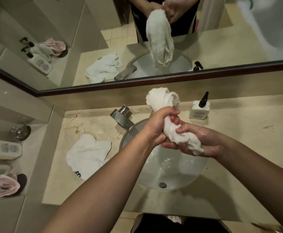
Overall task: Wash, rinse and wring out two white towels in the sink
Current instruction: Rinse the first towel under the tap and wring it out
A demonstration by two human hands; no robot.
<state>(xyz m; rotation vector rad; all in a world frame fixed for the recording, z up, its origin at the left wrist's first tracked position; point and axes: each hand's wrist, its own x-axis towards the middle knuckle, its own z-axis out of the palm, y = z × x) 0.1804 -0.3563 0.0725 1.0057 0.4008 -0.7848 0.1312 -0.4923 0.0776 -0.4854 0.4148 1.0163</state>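
Wringing is the step in hand: the left hand [159,125] and right hand [199,143] each have their fingers curled tight around the twisted towel [172,130], held above the sink [171,167]. Best to twist the hands in opposite directions and keep the roll over the basin. The second towel [86,153] lies on the worktop [238,132], just left of the sink.
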